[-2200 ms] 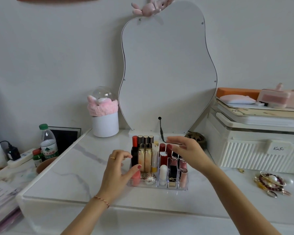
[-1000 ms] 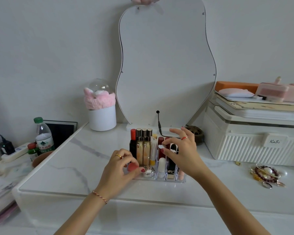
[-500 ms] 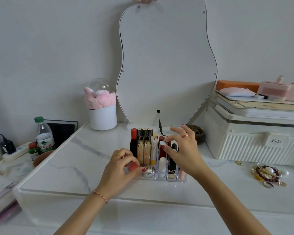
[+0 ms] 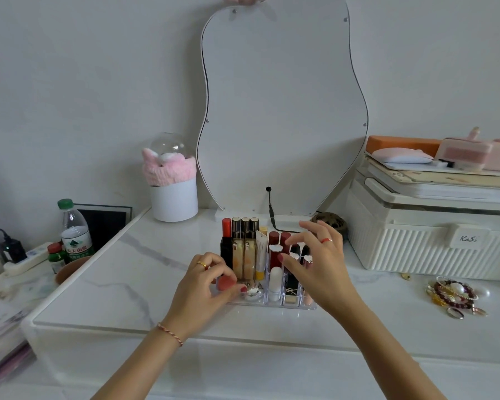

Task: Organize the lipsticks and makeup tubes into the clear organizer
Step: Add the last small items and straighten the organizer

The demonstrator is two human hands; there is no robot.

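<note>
1. Two hands work at a white marble-patterned tabletop (image 4: 122,287) against a pale grey wall, under a wavy-edged mirror (image 4: 280,111).
2. Left hand (image 4: 205,287), fingers curled, pinches a rounded coral-red makeup piece (image 4: 226,283) at the front left corner of the clear acrylic organizer (image 4: 274,303).
3. Right hand (image 4: 321,267), fingers spread and loosely bent, touches dark lipstick tops; whether it grips one is unclear.
4. Upright red, gold and black tubes fill the organizer's compartments.

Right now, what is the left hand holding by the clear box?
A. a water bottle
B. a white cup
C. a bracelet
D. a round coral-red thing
D: the left hand pinches a round coral-red thing at the clear organizer's front left corner.
</note>
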